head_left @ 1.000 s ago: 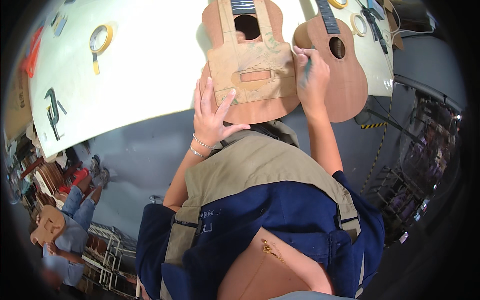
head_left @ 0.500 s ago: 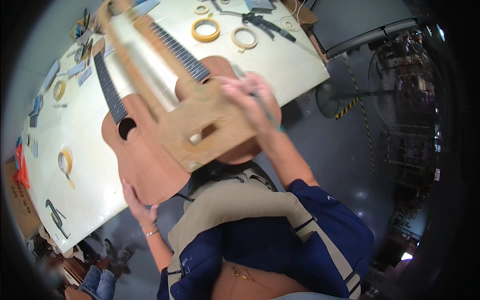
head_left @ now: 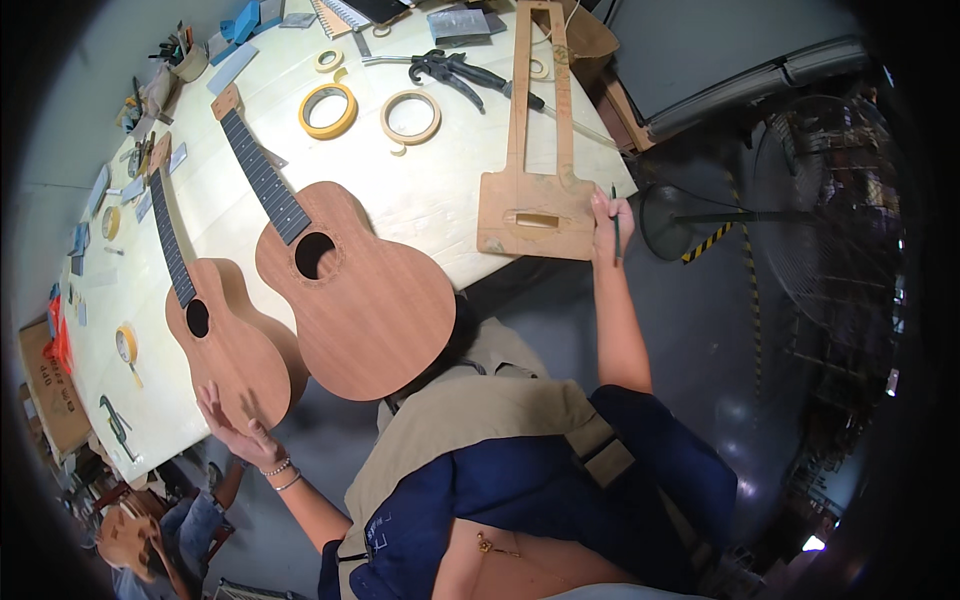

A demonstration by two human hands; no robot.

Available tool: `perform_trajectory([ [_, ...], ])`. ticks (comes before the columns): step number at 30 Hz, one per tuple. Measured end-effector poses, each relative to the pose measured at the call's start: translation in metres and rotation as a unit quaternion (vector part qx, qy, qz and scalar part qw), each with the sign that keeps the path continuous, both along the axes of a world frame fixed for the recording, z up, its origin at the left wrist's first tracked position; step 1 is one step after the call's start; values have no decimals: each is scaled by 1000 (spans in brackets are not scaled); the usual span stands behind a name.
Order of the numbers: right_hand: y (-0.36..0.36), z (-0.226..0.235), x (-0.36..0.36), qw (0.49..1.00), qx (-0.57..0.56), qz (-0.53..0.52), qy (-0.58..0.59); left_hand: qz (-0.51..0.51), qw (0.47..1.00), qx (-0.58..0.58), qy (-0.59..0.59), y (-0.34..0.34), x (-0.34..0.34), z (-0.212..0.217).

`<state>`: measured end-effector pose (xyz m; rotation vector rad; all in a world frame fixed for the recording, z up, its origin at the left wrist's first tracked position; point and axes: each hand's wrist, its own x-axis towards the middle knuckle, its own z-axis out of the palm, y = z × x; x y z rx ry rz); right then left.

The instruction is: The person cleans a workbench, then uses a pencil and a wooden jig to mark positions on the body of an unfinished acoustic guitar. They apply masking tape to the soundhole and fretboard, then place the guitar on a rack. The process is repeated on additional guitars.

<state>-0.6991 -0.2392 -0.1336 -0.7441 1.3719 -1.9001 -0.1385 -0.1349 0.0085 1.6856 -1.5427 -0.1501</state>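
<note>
Two unvarnished ukuleles lie face up at the table's near edge. The left ukulele (head_left: 228, 345) is smaller in view, and my left hand (head_left: 240, 430) rests by its lower end, fingers spread, seeming to touch the body. The right ukulele (head_left: 375, 300) has a dark fretboard and a round soundhole; neither hand is on it. At the right, my right hand (head_left: 608, 228) grips the lower right corner of a flat wooden template (head_left: 505, 212) with a long slotted neck and a small rectangular hole. A thin dark green pencil (head_left: 616, 222) is also in that hand.
On the white table (head_left: 410, 195) lie a yellow tape roll (head_left: 345, 118), a beige tape roll (head_left: 436, 120) and a black air blow gun (head_left: 455, 75). A green clamp (head_left: 115, 428) sits at the left corner. A fan (head_left: 800, 215) stands right; another person (head_left: 185, 530) sits lower left.
My right hand has carried the template off the ukuleles to the right, uncovering the right ukulele. The left ukulele now lies farther left, and my left hand has opened out beside its lower end.
</note>
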Motion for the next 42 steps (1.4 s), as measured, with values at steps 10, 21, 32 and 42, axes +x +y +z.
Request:
perform_trajectory([
  [10, -109, 25, 40, 647, 157, 118, 737, 6, 999, 19, 35, 7, -45, 0],
  [21, -208, 23, 230, 580, 123, 134, 794, -48, 998, -4, 51, -29, -107, -2],
  [32, -71, 133, 251, 860, 3, 413, -300, -38, 913, 78, 398, -70, -155, -2],
  [42, 1, 127, 263, 917, -125, 375, 49, -1, 902, 93, 421, -65, -184, -9],
])
